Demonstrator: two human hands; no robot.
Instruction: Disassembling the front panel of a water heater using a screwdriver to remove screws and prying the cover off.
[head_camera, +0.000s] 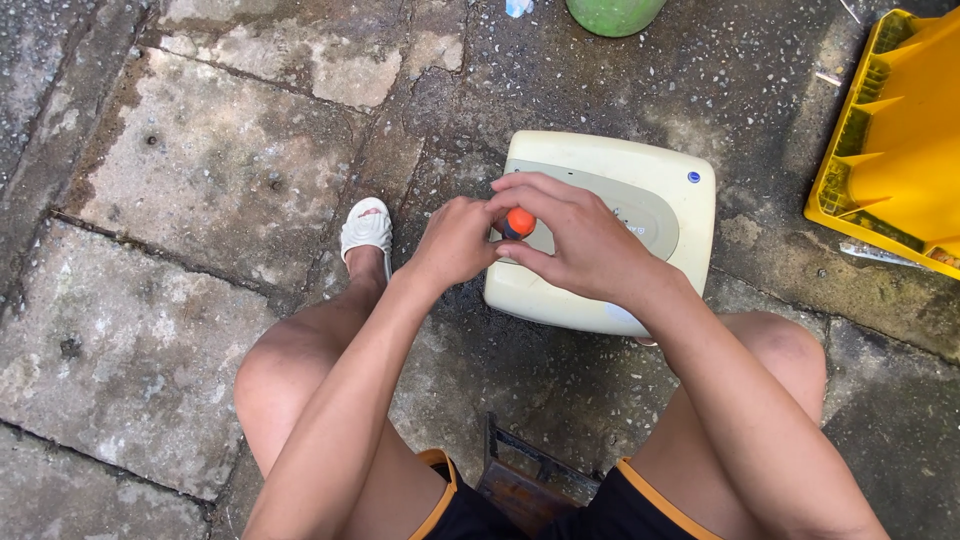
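Centre of frame, both hands meet over a cream plastic appliance casing (640, 200) lying flat on the wet stone floor (200, 180). Right hand (580, 235) curls over an orange-capped tool handle (519, 222), fingers closed round it from above; left hand (455, 240) pinches in from the left, touching the same handle. Handle points up at the camera, long axis roughly upright, its lower end hidden against the casing's near-left part. Right hand nearer, on top. Outward: white sandal (366, 226) left of the casing, yellow crate (895, 140) at right edge, green round object (612, 14) at top.
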